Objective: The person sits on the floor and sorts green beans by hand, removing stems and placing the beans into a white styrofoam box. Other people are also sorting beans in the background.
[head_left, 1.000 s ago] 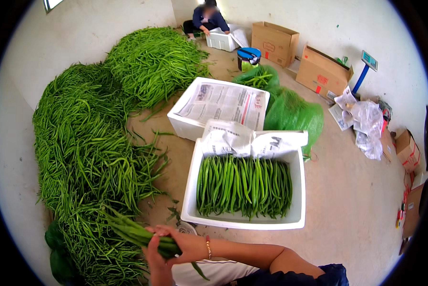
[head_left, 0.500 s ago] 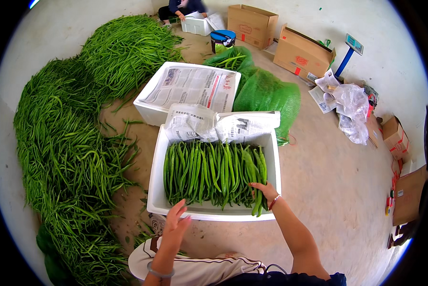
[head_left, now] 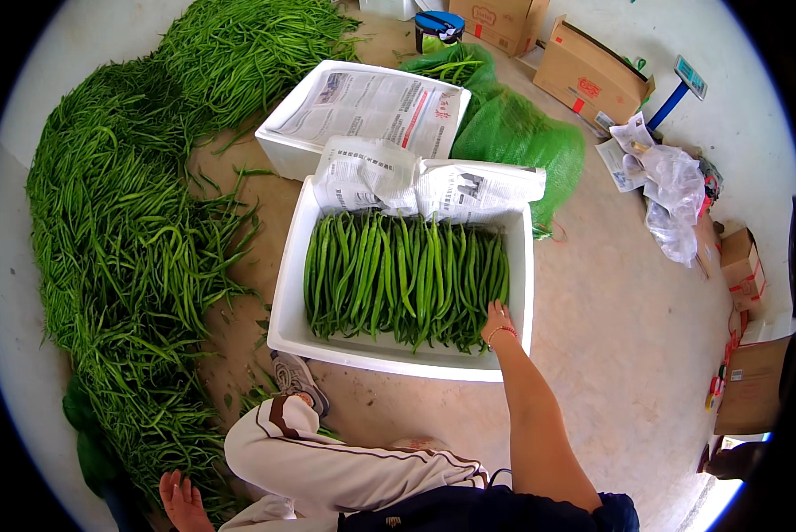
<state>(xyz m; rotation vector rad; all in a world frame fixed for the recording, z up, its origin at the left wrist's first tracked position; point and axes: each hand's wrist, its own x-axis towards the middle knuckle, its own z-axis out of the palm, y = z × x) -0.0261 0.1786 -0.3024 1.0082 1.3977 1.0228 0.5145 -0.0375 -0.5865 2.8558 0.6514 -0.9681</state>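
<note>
Long green chili peppers [head_left: 407, 279] lie side by side in the polystyrene box [head_left: 398, 362], presumably to pack snugly; the newspaper [head_left: 482, 189] is turned back at twelve o'clock, leaving them uncovered. The hands are well apart. At four o'clock, the right hand [head_left: 499, 324] touches the row's end, perhaps squaring it; with its fingertips hidden, I can't tell whether it grips. Toward half past seven, the left hand [head_left: 183, 502] is empty, fingers parted, beside the pepper heap [head_left: 123, 230], its forearm cut off.

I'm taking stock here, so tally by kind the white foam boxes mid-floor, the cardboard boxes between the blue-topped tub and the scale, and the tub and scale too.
Mid-floor white foam boxes: 2
Cardboard boxes: 2
Blue-topped tub: 1
Scale: 1
Total: 6
</note>
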